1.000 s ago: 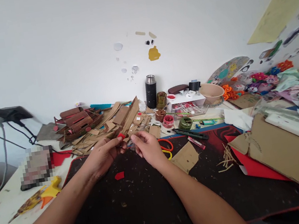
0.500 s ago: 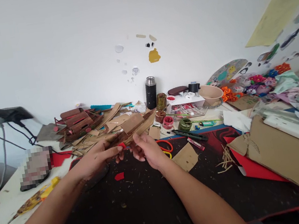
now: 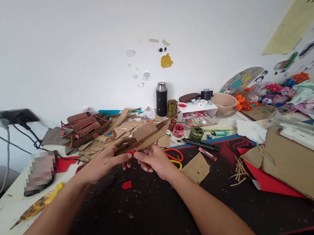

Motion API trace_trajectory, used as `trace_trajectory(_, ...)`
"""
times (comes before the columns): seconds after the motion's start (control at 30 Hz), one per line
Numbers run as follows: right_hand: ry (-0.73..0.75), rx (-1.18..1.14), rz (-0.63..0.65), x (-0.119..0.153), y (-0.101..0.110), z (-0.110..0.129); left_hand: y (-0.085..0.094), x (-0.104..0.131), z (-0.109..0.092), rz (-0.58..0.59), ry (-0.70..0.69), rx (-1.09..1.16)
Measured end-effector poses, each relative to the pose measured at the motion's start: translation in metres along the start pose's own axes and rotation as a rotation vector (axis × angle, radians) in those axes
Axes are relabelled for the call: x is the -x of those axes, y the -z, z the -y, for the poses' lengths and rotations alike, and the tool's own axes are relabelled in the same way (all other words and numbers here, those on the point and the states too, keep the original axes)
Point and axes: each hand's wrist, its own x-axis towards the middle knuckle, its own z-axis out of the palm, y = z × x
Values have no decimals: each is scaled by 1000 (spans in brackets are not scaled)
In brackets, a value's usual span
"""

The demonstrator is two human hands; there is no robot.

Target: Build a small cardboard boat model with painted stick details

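Above the dark desk mat I hold a brown cardboard model boat (image 3: pixel 155 134), its pointed end toward the right. My left hand (image 3: pixel 105 164) is closed around the boat's left end, thumb in front and fingers partly hidden behind. A small red paper piece (image 3: pixel 132 152) shows at the boat's near side, by the left thumb's tip. My right hand (image 3: pixel 157 162) is closed at the boat's lower edge, with its thumb touching beside the red piece. Right of that hand lie orange-and-yellow-handled scissors (image 3: pixel 176 155). A red scrap (image 3: pixel 126 185) rests on the mat below.
A finished-looking brown model boat (image 3: pixel 88 128) sits back left among cardboard scraps. Behind stand a black thermos (image 3: pixel 162 100) and paint jars (image 3: pixel 178 130). A utility knife (image 3: pixel 201 144), cardboard piece (image 3: pixel 196 167) and large cardboard sheet (image 3: pixel 309 176) lie right. A yellow glue gun (image 3: pixel 36 204) lies left.
My right thumb has moved down and left from the boat's side to beside the red piece. The boat stays in my hands, and the view has shifted slightly.
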Motion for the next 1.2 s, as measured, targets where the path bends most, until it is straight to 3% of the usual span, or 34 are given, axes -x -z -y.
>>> trace_trajectory(0.33, 63, 76, -71, 3, -4, 6, -13, -3, -1, -118, 26, 292)
trace_trajectory(0.73, 98, -48, -188, 4, -5, 9, -61, -19, 22, -295, -58, 767)
trace_trajectory(0.93, 80, -46, -190, 5, -5, 12, -71, -26, 23, -332, -117, 814)
trace_trajectory(1.2, 91, -35, -158, 3, -3, 8, -71, -26, 27, -302, -157, 780)
